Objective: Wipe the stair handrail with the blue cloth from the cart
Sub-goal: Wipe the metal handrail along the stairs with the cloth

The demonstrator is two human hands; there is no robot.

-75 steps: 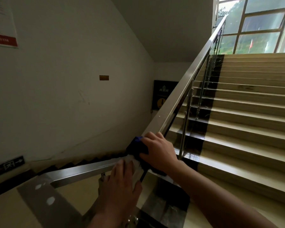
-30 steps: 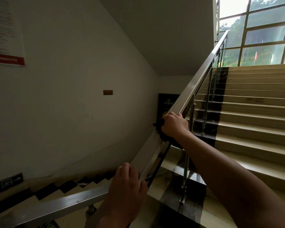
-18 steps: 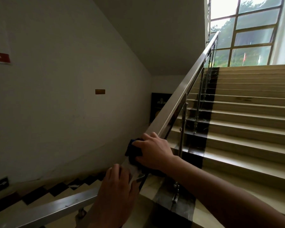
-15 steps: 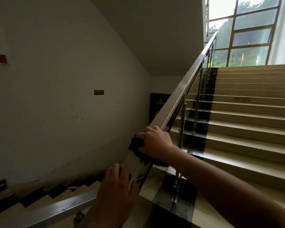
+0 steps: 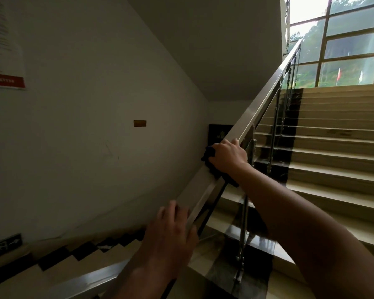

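A steel handrail [image 5: 266, 94] climbs from the lower left to the upper right beside the stairs. My right hand [image 5: 228, 157] presses the dark blue cloth [image 5: 209, 157] onto the sloped rail, arm stretched forward; most of the cloth is hidden under the palm. My left hand [image 5: 171, 234] rests flat on the rail lower down, near the bend where it turns level, fingers spread and nothing in it.
Beige steps [image 5: 337, 152] rise on the right behind glass panels and steel posts [image 5: 273, 134]. A white wall [image 5: 84, 126] with a red-edged notice [image 5: 4, 61] and an exit sign [image 5: 4, 244] is on the left. Descending steps [image 5: 78, 255] lie below. A window [image 5: 343, 39] is at the top.
My right hand has slid the cloth up the sloped rail, away from my left hand. The left hand has stayed near the bend.
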